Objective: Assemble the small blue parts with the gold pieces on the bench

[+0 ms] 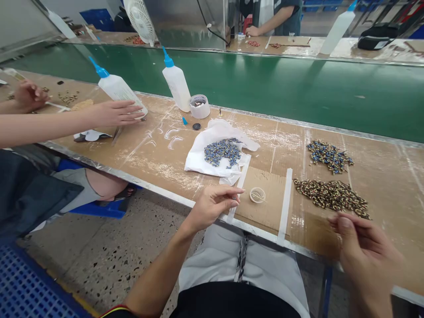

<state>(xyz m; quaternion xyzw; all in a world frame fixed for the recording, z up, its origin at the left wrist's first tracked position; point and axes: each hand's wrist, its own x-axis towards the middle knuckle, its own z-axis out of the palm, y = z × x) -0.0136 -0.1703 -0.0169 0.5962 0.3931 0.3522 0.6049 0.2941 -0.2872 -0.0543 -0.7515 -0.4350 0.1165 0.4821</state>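
Note:
My left hand [215,204] is closed in a pinch at the table's front edge, just left of a small round clear cup [257,195] with a thin bent wire in it. Whatever lies between its fingertips is too small to make out. At the right, my right hand [366,251] is partly blurred, thumb and fingers pressed together beside a heap of small brass-and-dark parts [331,196]; any thing in its tips cannot be made out. Behind that heap lies a pile of blue-and-brass pieces [329,155]. More blue pieces [222,152] rest on white paper [195,161].
A co-worker's hand [121,113] touches a white squeeze bottle [121,90] on the left. Another bottle [177,86] stands by a tape roll [199,106]. Beyond runs a green conveyor belt [265,84]. Across it are a person's arm [276,20] and a fan [141,20].

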